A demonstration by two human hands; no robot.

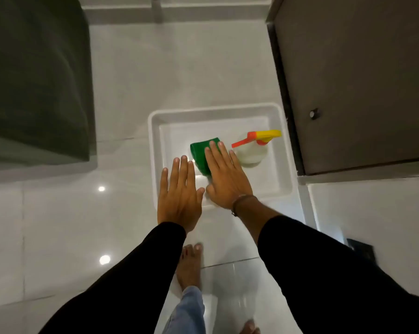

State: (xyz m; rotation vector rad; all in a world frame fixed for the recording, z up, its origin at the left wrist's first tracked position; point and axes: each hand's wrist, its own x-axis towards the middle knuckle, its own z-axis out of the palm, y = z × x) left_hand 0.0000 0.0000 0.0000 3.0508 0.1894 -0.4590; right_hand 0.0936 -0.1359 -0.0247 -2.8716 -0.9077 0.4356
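Note:
A white plastic tray [218, 113] lies on the white tiled floor below me. Inside it sit a green folded cloth [200, 150] and a white spray bottle [251, 153] with a yellow and orange trigger head. My left hand [180, 194] is spread flat, fingers straight, over the tray's near left corner. My right hand [225, 177] is also flat with straight fingers, and it covers the near right part of the green cloth. Whether either hand touches anything cannot be told from above. Both arms wear black sleeves.
A dark grey-green block [34, 80] fills the upper left. A grey cabinet door [360, 80] with a small knob stands at the upper right, close to the tray's right rim. My bare feet [189, 266] stand on the glossy tiles below the tray.

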